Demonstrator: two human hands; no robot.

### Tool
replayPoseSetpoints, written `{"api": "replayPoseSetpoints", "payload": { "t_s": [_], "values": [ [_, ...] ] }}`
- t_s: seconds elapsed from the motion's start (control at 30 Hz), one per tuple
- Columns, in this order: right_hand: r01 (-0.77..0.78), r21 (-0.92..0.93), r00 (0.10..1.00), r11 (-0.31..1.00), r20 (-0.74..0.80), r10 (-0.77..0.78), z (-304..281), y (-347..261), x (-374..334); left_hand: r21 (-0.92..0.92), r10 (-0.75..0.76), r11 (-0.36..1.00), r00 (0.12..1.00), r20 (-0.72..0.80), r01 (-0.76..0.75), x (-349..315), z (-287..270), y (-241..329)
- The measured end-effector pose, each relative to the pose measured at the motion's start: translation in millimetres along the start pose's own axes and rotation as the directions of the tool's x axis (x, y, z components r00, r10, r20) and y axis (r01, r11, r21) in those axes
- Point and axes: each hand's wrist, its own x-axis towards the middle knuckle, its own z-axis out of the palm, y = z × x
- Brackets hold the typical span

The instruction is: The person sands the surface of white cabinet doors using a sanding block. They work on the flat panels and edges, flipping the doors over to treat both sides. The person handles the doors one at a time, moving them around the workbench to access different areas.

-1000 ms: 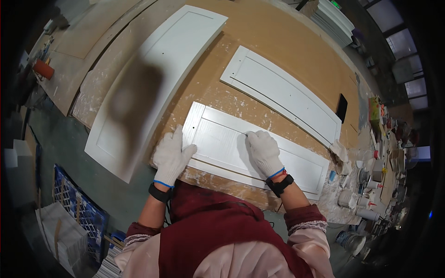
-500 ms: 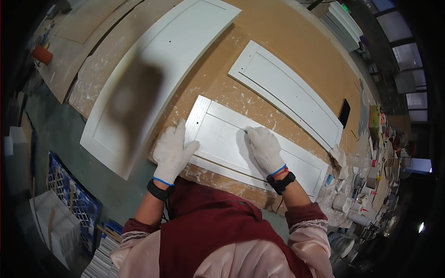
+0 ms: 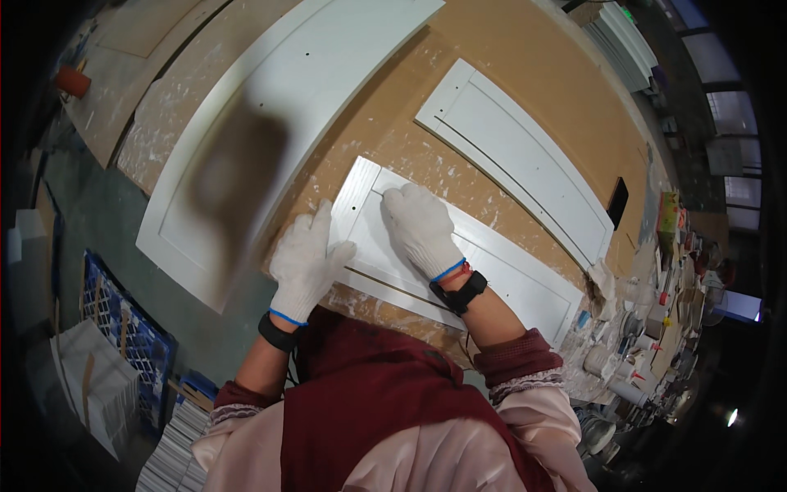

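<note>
A white panel (image 3: 492, 254) with a grooved frame lies on the brown table in front of me. My left hand (image 3: 305, 261), in a white knitted glove, rests at the panel's left end, its thumb apart from the stretched fingers. My right hand (image 3: 420, 223), gloved alike, is closed with curled fingers against the panel's face, near the far groove at its left end. Whatever it may hold is hidden under the fingers. Beyond lies a second white panel (image 3: 525, 160) with small holes. A longer white panel (image 3: 328, 74) stretches along the left.
The brown tabletop (image 3: 484, 37) is spotted with white paint. A black phone-like slab (image 3: 617, 202) lies by the second panel's right end. Jars and tools (image 3: 627, 353) crowd the right side. At lower left stand a blue plastic pallet (image 3: 135, 344) and stacked white boards (image 3: 98, 385).
My right hand has slid left along the panel, from its middle toward its left end. My left hand stays at the panel's left end. The view has shifted slightly.
</note>
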Motion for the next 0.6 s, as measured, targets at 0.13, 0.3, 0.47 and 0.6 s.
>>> {"api": "replayPoseSetpoints", "payload": {
  "t_s": [0.13,0.3,0.47,0.6],
  "values": [
    [-0.031,-0.016,0.999,0.999,0.038,0.032,2.1,-4.6,3.0,0.028,-0.043,0.999,0.998,0.044,0.042,1.4,-3.9,3.7],
    [0.032,0.076,0.995,0.997,-0.100,-0.024,9.6,0.4,0.3,0.057,-0.052,0.997,0.997,0.051,0.049,1.6,-4.0,6.1],
    [0.038,0.089,0.998,0.995,-0.044,-0.034,8.3,-4.8,16.8,0.066,-0.078,0.995,0.995,0.061,0.074,2.1,-7.6,10.0],
    [0.040,0.051,0.996,0.998,0.078,-0.044,-0.3,-6.5,11.6,0.036,-0.075,0.997,0.996,0.047,0.073,2.2,-4.0,7.9]
  ]
}}
